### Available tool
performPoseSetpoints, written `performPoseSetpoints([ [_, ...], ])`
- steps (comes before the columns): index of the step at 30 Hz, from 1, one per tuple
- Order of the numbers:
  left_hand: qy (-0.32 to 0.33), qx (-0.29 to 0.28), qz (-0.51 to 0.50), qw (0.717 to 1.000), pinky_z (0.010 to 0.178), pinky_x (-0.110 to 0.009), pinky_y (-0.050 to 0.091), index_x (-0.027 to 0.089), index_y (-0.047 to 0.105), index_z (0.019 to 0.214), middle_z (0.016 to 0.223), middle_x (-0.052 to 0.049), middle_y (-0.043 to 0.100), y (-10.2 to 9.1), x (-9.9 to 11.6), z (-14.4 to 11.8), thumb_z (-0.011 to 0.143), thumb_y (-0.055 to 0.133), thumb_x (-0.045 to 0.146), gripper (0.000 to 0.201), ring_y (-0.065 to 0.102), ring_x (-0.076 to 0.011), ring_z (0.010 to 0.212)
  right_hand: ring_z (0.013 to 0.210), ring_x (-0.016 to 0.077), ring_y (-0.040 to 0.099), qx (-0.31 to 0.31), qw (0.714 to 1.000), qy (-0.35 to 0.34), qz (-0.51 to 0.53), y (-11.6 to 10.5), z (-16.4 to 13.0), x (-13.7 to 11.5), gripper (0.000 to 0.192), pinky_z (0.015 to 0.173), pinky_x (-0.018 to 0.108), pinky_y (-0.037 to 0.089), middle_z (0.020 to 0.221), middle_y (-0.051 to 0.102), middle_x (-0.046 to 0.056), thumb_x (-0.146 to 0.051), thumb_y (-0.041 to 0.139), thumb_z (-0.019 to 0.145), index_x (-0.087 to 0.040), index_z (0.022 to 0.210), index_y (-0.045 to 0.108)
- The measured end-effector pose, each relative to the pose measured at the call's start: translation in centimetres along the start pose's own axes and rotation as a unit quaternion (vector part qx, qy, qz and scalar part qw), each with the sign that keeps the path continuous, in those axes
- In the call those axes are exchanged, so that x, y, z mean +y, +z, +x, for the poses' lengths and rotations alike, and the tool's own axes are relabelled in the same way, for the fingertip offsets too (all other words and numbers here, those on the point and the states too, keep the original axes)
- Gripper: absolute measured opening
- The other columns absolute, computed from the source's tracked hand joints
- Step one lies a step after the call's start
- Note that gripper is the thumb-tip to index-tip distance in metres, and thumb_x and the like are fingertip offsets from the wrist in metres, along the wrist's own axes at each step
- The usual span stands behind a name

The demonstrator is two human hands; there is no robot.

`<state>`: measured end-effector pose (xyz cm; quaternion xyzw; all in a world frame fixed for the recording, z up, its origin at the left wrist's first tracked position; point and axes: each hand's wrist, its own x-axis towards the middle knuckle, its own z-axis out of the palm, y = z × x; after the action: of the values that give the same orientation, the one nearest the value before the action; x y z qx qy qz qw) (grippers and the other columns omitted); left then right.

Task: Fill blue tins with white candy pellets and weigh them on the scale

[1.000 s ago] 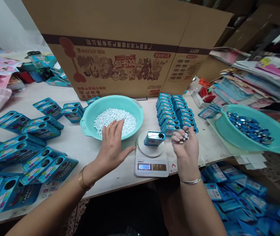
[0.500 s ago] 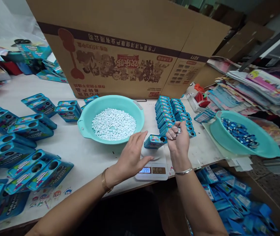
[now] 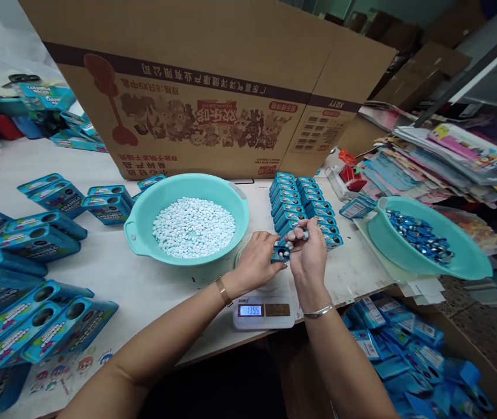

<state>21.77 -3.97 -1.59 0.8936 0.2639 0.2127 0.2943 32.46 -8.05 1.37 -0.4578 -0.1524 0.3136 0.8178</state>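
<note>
A small blue candy tin (image 3: 279, 254) stands on a white digital scale (image 3: 284, 319), whose lit display reads about 139.5. My left hand (image 3: 255, 259) is closed around the tin's left end, thumb in front and fingers behind, covering much of it. Cupped at the tin's round opening, my right hand (image 3: 308, 250) grips a handful of white candies (image 3: 291, 245), some showing between the fingers and at the hole. To the left, a turquoise basin (image 3: 137, 233) holds a heap of the same white candies (image 3: 194, 227).
Rows of blue tins (image 3: 303, 203) stand behind my right hand, and more tins (image 3: 52, 308) at the left. A second turquoise basin (image 3: 471, 265) holds shiny blue pieces. Below the table's right edge lie many blue tins (image 3: 401, 343). A large carton (image 3: 213, 70) stands at the back.
My left hand has moved right and closed around the tin. My right hand has come to the tin's opening with its candies. The display has changed from about 139.4 to 139.5.
</note>
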Motion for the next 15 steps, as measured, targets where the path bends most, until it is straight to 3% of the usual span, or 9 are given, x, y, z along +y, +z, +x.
performPoseSetpoints([
  [6,0.003,0.016,-0.016,1.0,0.092,-0.041,0.048,0.015,0.061,0.108,0.105,-0.01,0.061,0.9,-0.7,0.2,0.077,0.075,0.029,0.037,0.054,-0.0277,0.106,0.042,0.0042,0.033,0.005,1.0,-0.001,-0.012,-0.1,0.3,-0.1,0.038,0.042,0.016,0.033,0.052,0.033,-0.011,-0.054,0.069,0.078,-0.02,0.072,0.053],
  [10,0.012,0.025,-0.022,0.999,0.094,-0.041,0.048,0.015,0.058,0.114,0.108,-0.009,0.061,0.8,-0.8,0.1,0.075,0.077,0.029,0.045,0.054,-0.0277,0.108,0.038,0.0036,0.027,0.006,0.999,0.04,0.033,-0.4,0.6,-0.7,0.036,0.036,0.016,0.024,0.05,0.03,-0.012,-0.051,0.07,0.079,-0.02,0.071,0.052],
  [15,0.016,0.04,-0.016,0.999,0.098,-0.041,0.046,0.014,0.055,0.12,0.111,-0.01,0.06,0.2,-0.9,-0.3,0.073,0.078,0.031,0.054,0.053,-0.0276,0.11,0.037,0.0031,0.025,0.007,0.998,0.05,0.047,-0.5,0.5,-1.2,0.034,0.034,0.015,0.023,0.049,0.029,-0.012,-0.048,0.067,0.083,-0.02,0.071,0.052],
])
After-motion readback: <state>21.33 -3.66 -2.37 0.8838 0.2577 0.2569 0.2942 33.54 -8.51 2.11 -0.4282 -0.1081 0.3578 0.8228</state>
